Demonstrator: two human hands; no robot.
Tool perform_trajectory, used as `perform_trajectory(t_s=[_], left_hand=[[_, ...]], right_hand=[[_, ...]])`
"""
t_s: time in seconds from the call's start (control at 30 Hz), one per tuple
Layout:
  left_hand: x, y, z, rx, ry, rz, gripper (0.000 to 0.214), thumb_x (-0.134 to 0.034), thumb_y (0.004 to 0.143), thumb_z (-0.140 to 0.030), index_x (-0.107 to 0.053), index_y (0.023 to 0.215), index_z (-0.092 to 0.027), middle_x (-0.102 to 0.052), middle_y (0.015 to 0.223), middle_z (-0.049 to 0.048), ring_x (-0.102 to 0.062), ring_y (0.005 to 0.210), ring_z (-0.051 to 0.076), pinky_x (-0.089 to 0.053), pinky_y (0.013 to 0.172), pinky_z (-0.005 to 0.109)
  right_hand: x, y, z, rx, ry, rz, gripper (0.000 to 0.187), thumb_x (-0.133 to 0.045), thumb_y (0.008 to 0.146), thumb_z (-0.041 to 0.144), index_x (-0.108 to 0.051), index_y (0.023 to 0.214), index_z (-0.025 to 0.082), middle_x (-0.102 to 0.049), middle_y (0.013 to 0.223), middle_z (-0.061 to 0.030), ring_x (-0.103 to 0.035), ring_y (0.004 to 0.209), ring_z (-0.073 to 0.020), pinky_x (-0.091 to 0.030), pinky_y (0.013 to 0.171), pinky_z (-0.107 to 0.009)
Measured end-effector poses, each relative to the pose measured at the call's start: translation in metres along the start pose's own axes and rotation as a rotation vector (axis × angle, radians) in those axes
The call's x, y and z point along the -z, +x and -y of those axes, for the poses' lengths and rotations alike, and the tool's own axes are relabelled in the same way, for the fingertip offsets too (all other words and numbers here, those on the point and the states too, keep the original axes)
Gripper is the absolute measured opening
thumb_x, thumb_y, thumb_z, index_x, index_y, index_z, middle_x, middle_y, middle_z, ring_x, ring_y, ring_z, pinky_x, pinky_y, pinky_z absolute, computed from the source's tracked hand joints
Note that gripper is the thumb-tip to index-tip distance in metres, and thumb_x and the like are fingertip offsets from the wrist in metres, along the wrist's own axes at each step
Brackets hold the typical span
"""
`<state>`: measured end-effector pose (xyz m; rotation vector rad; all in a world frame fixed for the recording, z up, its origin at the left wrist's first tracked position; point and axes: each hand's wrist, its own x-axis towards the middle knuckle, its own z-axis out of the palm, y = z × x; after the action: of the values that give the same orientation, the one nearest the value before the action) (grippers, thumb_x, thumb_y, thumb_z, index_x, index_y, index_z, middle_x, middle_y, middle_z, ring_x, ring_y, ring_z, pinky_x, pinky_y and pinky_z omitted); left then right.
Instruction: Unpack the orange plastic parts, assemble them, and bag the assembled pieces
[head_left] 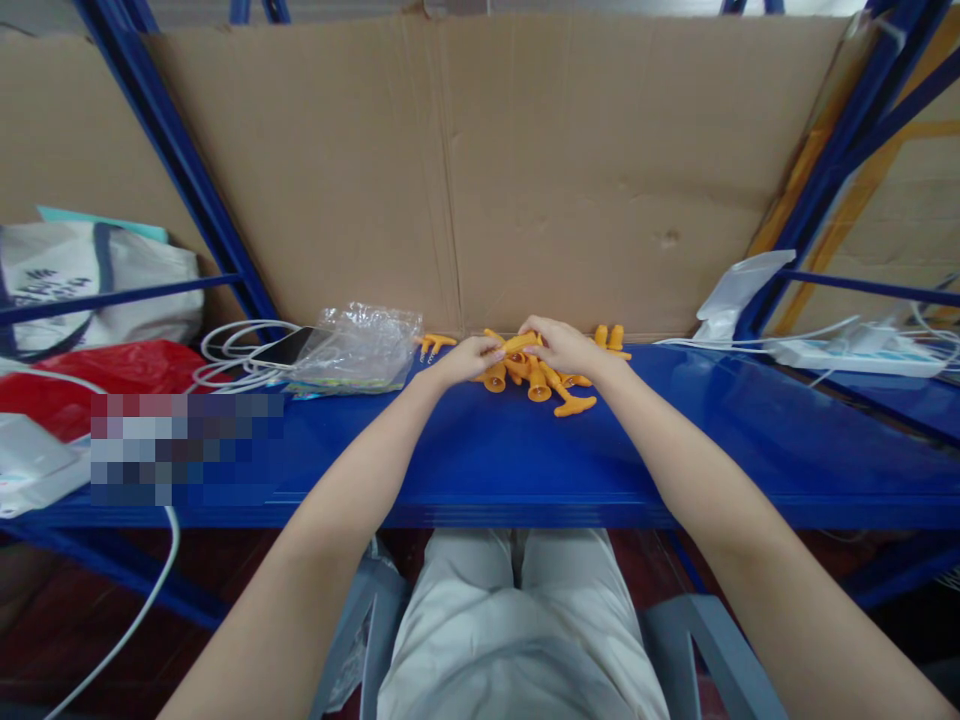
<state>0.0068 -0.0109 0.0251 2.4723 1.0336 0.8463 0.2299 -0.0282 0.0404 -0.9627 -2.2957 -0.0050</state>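
My left hand (pixel 480 357) and my right hand (pixel 559 343) meet over a small pile at the back of the blue shelf. Between them is an orange plastic piece (pixel 520 343), with the fingers of both hands closed on it; its exact shape is partly covered. Below lie several orange parts, among them a hollow cone-shaped piece (pixel 538 388) and a T-shaped handle (pixel 575 404). Left of my left hand are orange T-handled corkscrews (pixel 435 346) with metal spirals. Orange sleeve-like pieces (pixel 609 336) stand upright beyond my right hand.
A clear plastic bag (pixel 360 350), a dark phone (pixel 283 347) and coiled white cable (pixel 232 350) lie to the left, near a red bag (pixel 135 375). A cardboard sheet (pixel 562 180) walls the back. A white power strip (pixel 862 352) lies right.
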Motion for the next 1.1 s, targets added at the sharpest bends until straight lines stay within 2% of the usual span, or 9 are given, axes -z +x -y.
perform_trajectory(t_s=[0.1,0.33,0.53,0.77,0.93,1.1], left_hand=[[0.004,-0.001,0.003,0.086,-0.115,0.061,0.026,-0.060,0.086,-0.035,-0.054,0.068,-0.018,-0.050,0.063,-0.0031,-0.045,0.059,0.011,-0.035,0.059,0.024],[0.020,-0.012,0.003,0.186,-0.312,0.206,0.022,-0.067,0.076,-0.040,-0.063,0.073,-0.019,-0.059,0.064,0.0002,-0.050,0.060,0.012,-0.037,0.056,0.023],[0.029,-0.018,-0.004,0.287,-0.461,0.265,0.025,-0.064,0.079,-0.044,-0.066,0.079,-0.020,-0.049,0.057,-0.0017,-0.044,0.051,0.011,-0.033,0.048,0.023],[0.032,-0.021,-0.009,0.304,-0.605,0.342,0.027,-0.067,0.083,-0.046,-0.064,0.084,-0.019,-0.044,0.058,-0.0032,-0.040,0.048,0.010,-0.032,0.045,0.023],[0.035,-0.024,-0.012,0.348,-0.692,0.407,0.025,-0.068,0.084,-0.045,-0.064,0.087,-0.020,-0.044,0.056,-0.0028,-0.039,0.046,0.010,-0.034,0.044,0.025],[0.035,-0.025,-0.018,0.332,-0.733,0.408,0.027,-0.065,0.086,-0.047,-0.064,0.083,-0.020,-0.043,0.052,-0.0016,-0.038,0.043,0.012,-0.033,0.043,0.028]], right_hand=[[-0.002,0.000,0.003,0.020,-0.062,0.015,0.021,-0.057,0.085,0.017,-0.061,0.105,0.022,-0.070,0.106,-0.0088,-0.062,0.098,-0.0245,-0.046,0.085,-0.035],[-0.010,-0.002,0.012,0.071,-0.123,0.021,0.024,-0.057,0.089,0.019,-0.059,0.113,0.023,-0.068,0.114,-0.0103,-0.062,0.109,-0.0259,-0.048,0.092,-0.039],[-0.010,-0.002,0.017,0.103,-0.188,-0.002,0.027,-0.054,0.089,0.014,-0.060,0.115,0.023,-0.066,0.120,-0.0111,-0.060,0.115,-0.0262,-0.048,0.094,-0.040],[-0.007,-0.004,0.016,0.168,-0.247,-0.042,0.028,-0.047,0.092,0.012,-0.060,0.114,0.023,-0.065,0.124,-0.0114,-0.060,0.116,-0.0258,-0.049,0.095,-0.041],[-0.004,-0.006,0.016,0.199,-0.238,-0.082,0.030,-0.045,0.095,0.014,-0.061,0.119,0.022,-0.060,0.140,-0.0131,-0.057,0.127,-0.0258,-0.049,0.101,-0.043],[-0.003,-0.007,0.012,0.241,-0.278,-0.132,0.031,-0.040,0.098,0.016,-0.060,0.122,0.021,-0.059,0.143,-0.0134,-0.055,0.131,-0.0253,-0.050,0.103,-0.045]])
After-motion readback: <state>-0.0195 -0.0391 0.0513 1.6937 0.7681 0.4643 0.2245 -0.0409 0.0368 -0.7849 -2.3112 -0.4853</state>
